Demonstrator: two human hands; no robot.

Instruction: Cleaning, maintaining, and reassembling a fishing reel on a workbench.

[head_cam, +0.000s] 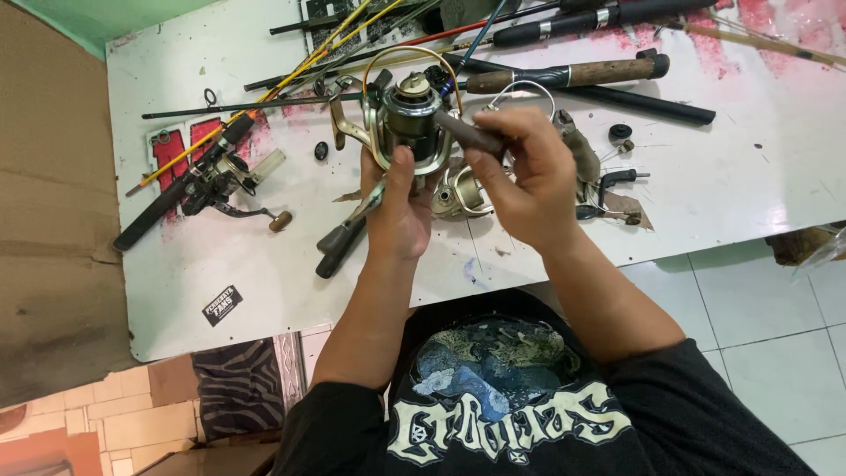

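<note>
Both hands — left hand point(401, 207), right hand point(520, 181) — grip spinning reel point(412, 119).

A scuffed white worktop point(705, 189) carries a black rod with mounted reel point(207, 181) at nine o'clock, cork-handled rods point(568, 75) at one o'clock, dark-handled pliers point(344, 236) centrally.

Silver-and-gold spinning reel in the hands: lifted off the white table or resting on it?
Lifted. The left hand grips the silver-and-gold spinning reel from below, above the white table; the right hand holds a dark handle at its side.
</note>
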